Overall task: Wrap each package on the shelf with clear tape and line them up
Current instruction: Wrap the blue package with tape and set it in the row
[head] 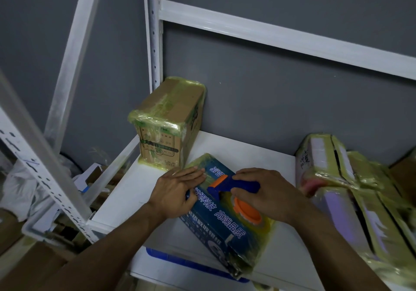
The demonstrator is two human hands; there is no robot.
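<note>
Seemingly midway: brown box (168,119) wrapped, left hand (177,191) pressing flat on the blue box (227,225), right hand (267,191) with fingers clamped on the tape dispenser (238,184).

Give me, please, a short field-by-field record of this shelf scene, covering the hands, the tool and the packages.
left hand: lies flat on the blue box, fingers straight
right hand: grips the tape dispenser on top of the blue box
blue box: lies askew on the shelf, with yellowish clear wrap over it
brown box: upright at the back left, wrapped
right packages: wrapped, at the shelf's right side, partly blurred
</note>
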